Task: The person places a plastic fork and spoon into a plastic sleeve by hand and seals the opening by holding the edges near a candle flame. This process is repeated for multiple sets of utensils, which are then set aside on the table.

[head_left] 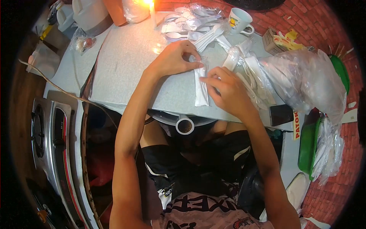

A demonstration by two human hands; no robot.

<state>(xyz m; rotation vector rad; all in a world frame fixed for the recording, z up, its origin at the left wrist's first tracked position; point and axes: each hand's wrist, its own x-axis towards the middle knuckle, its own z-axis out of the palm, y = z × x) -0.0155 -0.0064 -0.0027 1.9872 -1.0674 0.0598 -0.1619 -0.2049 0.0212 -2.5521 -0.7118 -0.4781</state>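
A narrow white packet (201,89), which looks like a folded tissue in clear plastic, lies upright in view near the table's front edge. My left hand (177,59) bends over its top end, thumb and fingers closed on the clear plastic there. From the right, my right hand (227,89) has its fingers curled, the fingertips on the packet's right side. Just beyond my left hand lie several white plastic forks (209,38). A pile of wrapped white plastic spoons (187,23) is behind them. More white packets (231,59) lie beyond my right hand.
A lit candle (153,15) stands at the back, left of the spoons. At the back right are a mug (240,21), a basket (272,40) and a big plastic bag (305,76). A phone (281,115) lies at the right edge; a stove (49,133) stands left.
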